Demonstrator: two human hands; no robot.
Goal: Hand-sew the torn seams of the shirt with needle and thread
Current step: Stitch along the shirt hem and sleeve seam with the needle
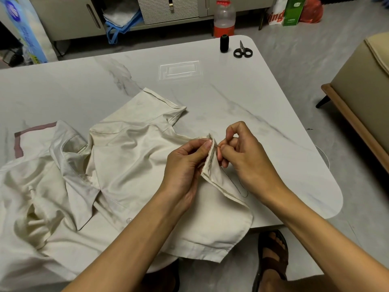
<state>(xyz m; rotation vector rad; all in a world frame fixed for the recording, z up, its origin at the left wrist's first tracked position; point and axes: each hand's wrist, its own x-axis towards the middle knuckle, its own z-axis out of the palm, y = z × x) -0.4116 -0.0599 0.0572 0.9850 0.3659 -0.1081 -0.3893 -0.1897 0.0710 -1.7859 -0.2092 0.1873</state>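
Cream woven cloth shirt (130, 165) with soft matt sheen, glossy white marble-look table (210, 85) with grey veining, black plastic-handled scissors (242, 51) with metal blades, dark thread spool (224, 43), clear plastic bottle (224, 16), smooth grey floor (305, 60)

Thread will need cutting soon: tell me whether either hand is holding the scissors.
No, the scissors lie far off on the table beside the black spool.

Both forearms (128, 237) are bare, and the visible foot (273, 239) wears a dark brown, wide-strapped open-toed sandal (273, 262)
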